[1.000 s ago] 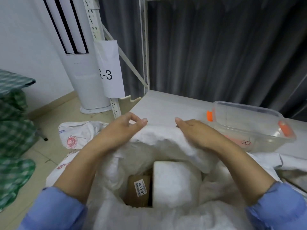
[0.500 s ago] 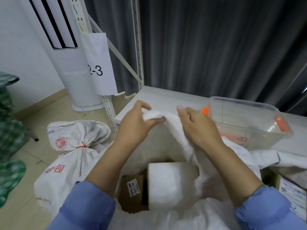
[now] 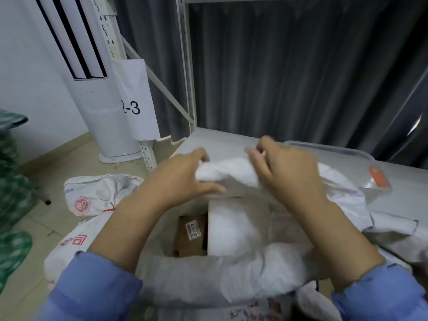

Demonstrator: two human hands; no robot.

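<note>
1. Green checked cloth (image 3: 12,181): far left of the open sack (image 3: 254,269), cut off by the frame edge.
2. Tied sack (image 3: 97,195): on the floor just left of the open sack. It has a red stamp and a red tie at the neck. The two probably touch, but I can't confirm that from this angle.
3. White tower unit (image 3: 97,100): stands on the floor behind and left of the open sack, with black vertical stripes near the top.
4. Paper sign (image 3: 139,105): marked "2-3", hangs on the rack post (image 3: 148,156) behind and left of the open sack.
5. Left hand (image 3: 183,179): on the open sack's far rim, left end. Fingers are curled over the bunched fabric with the thumb below, so it is grasping the rim.
6. Brown carton (image 3: 192,230): inside the open sack, left part of the mouth, with a white printed label on it.
7. Shelf board (image 3: 220,140): directly behind the open sack. The sack's far rim is held up in front of it.
8. White foam block (image 3: 231,228): inside the open sack, against the carton's right side.
9. Right hand (image 3: 287,172): on the same far rim, just right of the left hand. It is motion-blurred, but the fingers are curled on the fabric, so it is grasping too.
10. Clear tub (image 3: 342,150): on the shelf board behind and right of the open sack, partly hidden by the right hand. Its orange latch (image 3: 378,179) is at the right end.
</note>
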